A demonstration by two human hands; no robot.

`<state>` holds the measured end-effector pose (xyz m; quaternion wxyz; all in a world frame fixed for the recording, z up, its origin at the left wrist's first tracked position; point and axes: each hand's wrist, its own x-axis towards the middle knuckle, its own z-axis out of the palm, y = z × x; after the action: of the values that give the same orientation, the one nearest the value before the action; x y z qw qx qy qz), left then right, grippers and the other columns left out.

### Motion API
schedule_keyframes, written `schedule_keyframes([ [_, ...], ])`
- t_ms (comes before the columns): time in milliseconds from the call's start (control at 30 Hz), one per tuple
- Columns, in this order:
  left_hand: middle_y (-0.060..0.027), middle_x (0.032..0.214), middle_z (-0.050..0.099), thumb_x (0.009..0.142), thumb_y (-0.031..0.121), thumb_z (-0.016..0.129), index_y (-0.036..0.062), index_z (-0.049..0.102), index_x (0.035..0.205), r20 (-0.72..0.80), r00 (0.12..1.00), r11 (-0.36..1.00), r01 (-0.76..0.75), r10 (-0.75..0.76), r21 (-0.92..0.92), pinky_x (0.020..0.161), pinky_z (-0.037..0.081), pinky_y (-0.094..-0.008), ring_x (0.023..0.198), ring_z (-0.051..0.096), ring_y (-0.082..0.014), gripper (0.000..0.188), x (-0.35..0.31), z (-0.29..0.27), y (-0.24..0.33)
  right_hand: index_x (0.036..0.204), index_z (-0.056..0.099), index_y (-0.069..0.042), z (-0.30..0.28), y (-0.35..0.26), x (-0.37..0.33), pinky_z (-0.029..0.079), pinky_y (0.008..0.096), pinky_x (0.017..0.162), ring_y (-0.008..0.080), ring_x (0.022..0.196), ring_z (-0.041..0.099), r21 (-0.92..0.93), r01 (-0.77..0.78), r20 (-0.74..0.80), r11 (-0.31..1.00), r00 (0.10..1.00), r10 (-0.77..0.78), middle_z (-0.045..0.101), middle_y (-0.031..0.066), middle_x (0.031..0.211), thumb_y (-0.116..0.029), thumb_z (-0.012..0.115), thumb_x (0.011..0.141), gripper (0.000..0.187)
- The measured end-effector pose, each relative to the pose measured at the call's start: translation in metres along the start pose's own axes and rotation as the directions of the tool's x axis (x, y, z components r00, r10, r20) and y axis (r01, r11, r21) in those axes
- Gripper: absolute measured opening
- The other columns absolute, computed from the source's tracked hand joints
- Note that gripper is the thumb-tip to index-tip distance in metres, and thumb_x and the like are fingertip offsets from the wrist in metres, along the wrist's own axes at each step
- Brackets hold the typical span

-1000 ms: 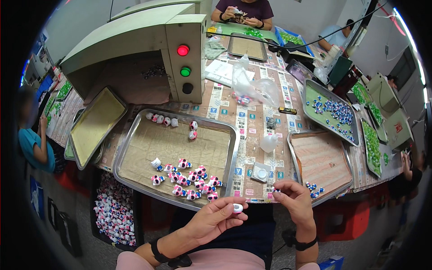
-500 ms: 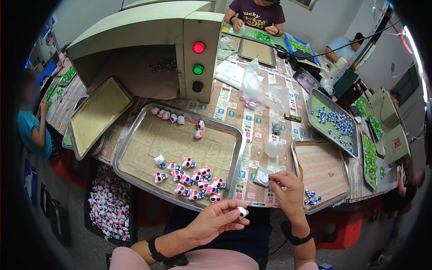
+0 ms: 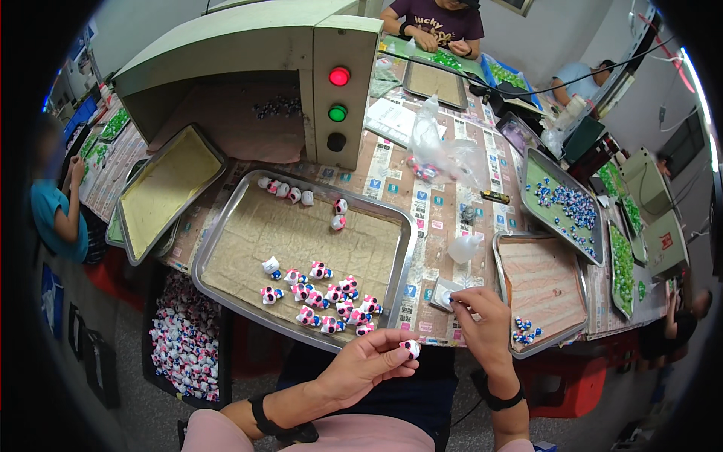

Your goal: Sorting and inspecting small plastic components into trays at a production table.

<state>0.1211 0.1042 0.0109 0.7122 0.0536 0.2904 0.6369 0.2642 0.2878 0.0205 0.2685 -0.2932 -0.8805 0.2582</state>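
Note:
My left hand (image 3: 369,363) pinches a small white figurine head (image 3: 411,349) with dark and pink patches, just off the table's front edge. My right hand (image 3: 483,325) is closed on a tiny blue piece (image 3: 454,299), held against or just over a small square pad (image 3: 442,292) with a white top; whether they touch I cannot tell. Left of the hands, a lined metal tray (image 3: 245,245) bears several pink, white and blue figurines (image 3: 331,295) and loose white heads (image 3: 283,191). Small blue bodies (image 3: 527,331) lie in the pink-lined tray (image 3: 544,275) beside my right hand.
A machine (image 3: 346,113) with a red and a green light stands behind the tray. A plastic bag (image 3: 440,154), a squeeze bottle (image 3: 465,247) and a tray of blue pieces (image 3: 531,203) are farther right. A bin of heads (image 3: 184,339) sits low left. Co-workers sit around.
My view has shifted slightly, so everything sits a little further right. Both my hands keep nearly the same pose and hold. The co-worker across the table has moved one hand closer to the other.

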Motion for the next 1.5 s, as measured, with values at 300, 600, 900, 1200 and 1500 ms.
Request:
schedule_keyframes([
  [300,-0.0079,0.110,0.060,0.093,0.009,0.059,0.0010,0.052,0.126,-0.018,1.000,0.998,-0.025,0.026,0.057,0.086,0.054,-0.0256,0.098,0.063,-0.0151,0.035,0.004,0.002,-0.002,0.093,0.069,0.001,-0.022,-0.052,-0.032,0.050,0.0247,0.072,0.0163,0.084,0.063,0.434,-0.167,0.169,0.885,0.980,0.102,0.066,0.0114,0.093,0.004,0.073,0.076,0.018],
  [600,-0.0095,0.111,0.062,0.091,0.005,0.062,-0.0003,0.055,0.123,-0.030,0.999,0.995,-0.032,0.035,0.094,0.086,0.054,-0.0255,0.098,0.063,-0.0155,0.034,0.005,0.002,-0.005,0.098,0.071,-0.002,-0.011,-0.049,-0.047,0.051,0.0239,0.069,0.0139,0.078,0.064,0.536,-0.240,0.199,0.809,0.968,0.156,0.068,0.0096,0.093,-0.002,0.074,0.078,0.020],
  [900,-0.0119,0.105,0.065,0.087,0.003,0.066,-0.0031,0.061,0.116,-0.020,0.989,0.949,-0.137,0.149,0.282,0.081,0.056,-0.0260,0.092,0.066,-0.0177,0.030,0.003,0.000,-0.005,0.094,0.073,-0.002,-0.008,-0.053,-0.048,0.049,0.0248,0.066,0.0158,0.075,0.065,0.489,-0.204,0.203,0.848,0.972,0.117,0.069,0.0094,0.083,-0.001,0.075,0.077,0.017],
  [1200,-0.0094,0.102,0.065,0.088,0.003,0.066,-0.0027,0.063,0.114,0.009,0.975,0.882,-0.204,0.221,0.424,0.077,0.055,-0.0247,0.090,0.065,-0.0145,0.027,-0.002,-0.001,0.008,0.094,0.072,-0.001,-0.003,-0.059,-0.045,0.050,0.0264,0.070,0.0185,0.079,0.066,0.505,-0.180,0.199,0.844,0.976,0.089,0.070,0.0115,0.088,-0.002,0.074,0.077,0.018],
  [1500,-0.0117,0.090,0.064,0.078,0.007,0.070,0.0031,0.066,0.098,0.456,0.569,-0.391,-0.242,0.684,0.888,0.076,0.046,-0.0351,0.086,0.058,-0.0285,0.021,0.002,-0.021,0.086,0.096,0.072,-0.003,-0.008,-0.045,-0.038,0.050,0.0292,0.076,0.0226,0.087,0.065,0.374,-0.059,0.059,0.926,0.997,0.040,0.069,0.0117,0.096,0.001,0.072,0.076,0.020],
])
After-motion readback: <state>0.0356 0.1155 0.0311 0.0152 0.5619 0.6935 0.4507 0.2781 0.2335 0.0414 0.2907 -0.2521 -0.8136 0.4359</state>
